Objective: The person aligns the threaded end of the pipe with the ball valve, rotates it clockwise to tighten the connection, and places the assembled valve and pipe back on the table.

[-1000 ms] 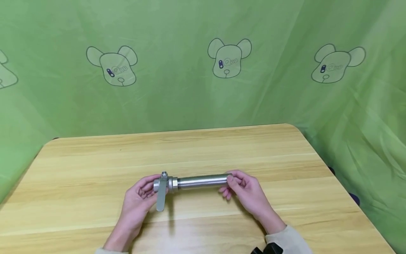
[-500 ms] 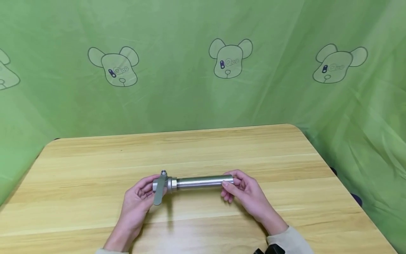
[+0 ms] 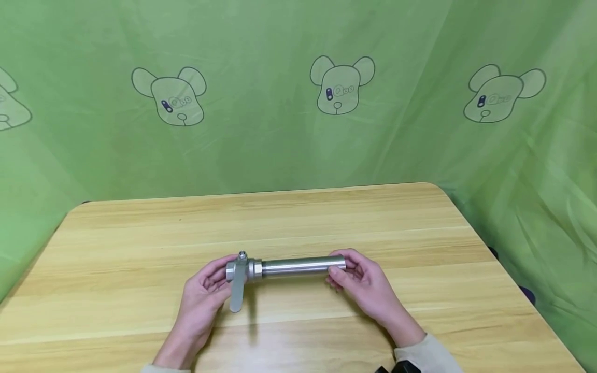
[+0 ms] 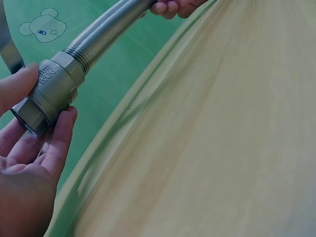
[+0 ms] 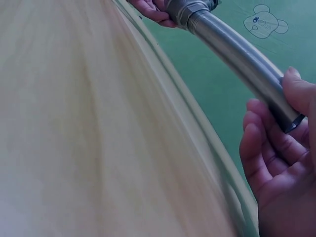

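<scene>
A metal ball valve (image 3: 250,269) with a flat lever handle (image 3: 237,292) is joined to a straight steel pipe (image 3: 295,266), held nearly level above the table. My left hand (image 3: 198,303) grips the valve body, thumb on the near side and fingers behind and below. The lever points down toward me. In the left wrist view, raised letters mark the valve (image 4: 52,89), and some pipe threads (image 4: 79,57) show outside its hex end. My right hand (image 3: 370,287) holds the pipe's free end between thumb and fingers; the right wrist view shows the pipe's open end (image 5: 295,122) near the palm.
Beneath both hands lies a wood-grain table (image 3: 140,243) with rounded far corners. Behind and at the sides hangs a green curtain (image 3: 261,150) printed with bear heads. A black object (image 3: 404,367) sits by the right sleeve (image 3: 426,355).
The lever tip swings slightly up and left, then back down as the valve rolls. My right thumb shifts left along the pipe from its end, and the fingers re-settle. The left hand barely moves.
</scene>
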`<state>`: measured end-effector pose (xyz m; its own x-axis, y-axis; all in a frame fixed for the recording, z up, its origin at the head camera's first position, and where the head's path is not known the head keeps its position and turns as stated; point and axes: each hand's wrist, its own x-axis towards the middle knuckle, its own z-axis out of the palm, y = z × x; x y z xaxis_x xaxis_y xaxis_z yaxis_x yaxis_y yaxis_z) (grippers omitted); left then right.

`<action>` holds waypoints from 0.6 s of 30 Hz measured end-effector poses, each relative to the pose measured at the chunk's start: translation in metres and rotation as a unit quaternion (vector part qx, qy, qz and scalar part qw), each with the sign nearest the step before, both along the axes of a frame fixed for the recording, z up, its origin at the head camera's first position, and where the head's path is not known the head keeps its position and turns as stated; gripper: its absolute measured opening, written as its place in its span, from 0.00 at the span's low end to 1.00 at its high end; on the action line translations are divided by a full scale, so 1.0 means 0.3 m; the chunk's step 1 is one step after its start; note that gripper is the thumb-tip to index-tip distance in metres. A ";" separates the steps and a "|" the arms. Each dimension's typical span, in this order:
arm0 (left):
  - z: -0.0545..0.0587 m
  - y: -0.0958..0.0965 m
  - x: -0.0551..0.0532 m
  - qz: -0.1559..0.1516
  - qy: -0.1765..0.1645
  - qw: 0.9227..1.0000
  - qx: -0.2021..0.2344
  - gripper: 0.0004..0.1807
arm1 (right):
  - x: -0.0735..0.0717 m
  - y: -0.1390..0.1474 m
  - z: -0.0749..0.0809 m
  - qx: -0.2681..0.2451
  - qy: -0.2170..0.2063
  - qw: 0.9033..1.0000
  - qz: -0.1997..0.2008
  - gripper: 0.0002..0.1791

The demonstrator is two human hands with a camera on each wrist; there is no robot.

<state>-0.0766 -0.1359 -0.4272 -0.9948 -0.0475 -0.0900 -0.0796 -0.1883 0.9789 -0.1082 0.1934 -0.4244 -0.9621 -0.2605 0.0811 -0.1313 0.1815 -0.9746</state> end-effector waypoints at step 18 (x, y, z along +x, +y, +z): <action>0.005 0.003 0.005 -0.007 -0.011 1.000 0.013 0.34 | 0.001 0.007 -0.002 -0.011 0.013 1.000 -0.001 0.19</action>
